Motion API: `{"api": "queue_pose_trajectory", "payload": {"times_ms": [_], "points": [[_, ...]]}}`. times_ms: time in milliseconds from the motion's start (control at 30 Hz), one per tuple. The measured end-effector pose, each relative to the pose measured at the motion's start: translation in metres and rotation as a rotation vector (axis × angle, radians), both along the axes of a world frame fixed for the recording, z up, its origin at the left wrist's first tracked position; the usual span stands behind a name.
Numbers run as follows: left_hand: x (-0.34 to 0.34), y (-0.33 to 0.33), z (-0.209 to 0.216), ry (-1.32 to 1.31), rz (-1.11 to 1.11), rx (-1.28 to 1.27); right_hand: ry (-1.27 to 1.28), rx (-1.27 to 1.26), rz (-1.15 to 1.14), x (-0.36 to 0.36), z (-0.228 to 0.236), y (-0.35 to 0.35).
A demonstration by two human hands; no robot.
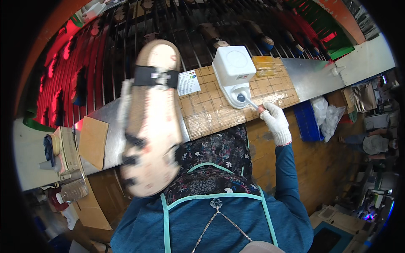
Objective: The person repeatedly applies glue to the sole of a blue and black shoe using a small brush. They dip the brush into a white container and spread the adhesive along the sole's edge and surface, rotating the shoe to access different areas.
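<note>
A sandal [156, 114] with dark straps hangs close to the camera on the left, its pale underside facing up and blurred. At its left edge shows a blurred white strip of my gloved left hand [125, 99], holding it; the rest of that hand is behind the sandal. My right hand [275, 122], in a white glove with bare fingertips, pinches a thin white-handled brush [252, 103]. The brush's tip sits inside the small round cup of a white plastic glue dispenser [234, 65], so its bristles are hidden. The dispenser stands on the cardboard-covered ledge.
A taped cardboard mat [202, 120] covers the ledge, with a yellowish block [264, 66] and a printed card [188, 82] on it. Beyond runs a slatted conveyor [190, 40] with several shoes, red-lit at left. A cardboard piece [93, 141] lies left; a blue crate [307, 120] stands right.
</note>
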State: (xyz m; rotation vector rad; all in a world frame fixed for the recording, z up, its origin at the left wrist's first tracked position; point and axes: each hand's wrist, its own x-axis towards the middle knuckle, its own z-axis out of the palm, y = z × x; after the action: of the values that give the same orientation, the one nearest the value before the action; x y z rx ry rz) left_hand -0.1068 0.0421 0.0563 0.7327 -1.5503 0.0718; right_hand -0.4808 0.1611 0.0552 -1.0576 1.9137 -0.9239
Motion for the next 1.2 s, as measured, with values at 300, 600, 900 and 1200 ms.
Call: {"api": "queue_pose_trajectory", "payload": {"times_ms": [300, 600, 900, 1200], "points": [[-0.072, -0.008, -0.014, 0.056, -0.249, -0.004, 0.309, -0.757, 0.015, 0.077, 0.062, -0.010], [-0.066, -0.003, -0.007, -0.113, -0.275, -0.058, -0.098, -0.611, 0.016, 0.114, 0.049, -0.025], [-0.061, 0.001, 0.000, -0.239, -0.283, -0.070, 0.367, -0.815, -0.056, 0.096, 0.066, -0.050], [-0.066, -0.003, 0.004, -0.213, -0.306, -0.084, 0.640, -0.818, 0.012, 0.087, 0.073, -0.040]]}}
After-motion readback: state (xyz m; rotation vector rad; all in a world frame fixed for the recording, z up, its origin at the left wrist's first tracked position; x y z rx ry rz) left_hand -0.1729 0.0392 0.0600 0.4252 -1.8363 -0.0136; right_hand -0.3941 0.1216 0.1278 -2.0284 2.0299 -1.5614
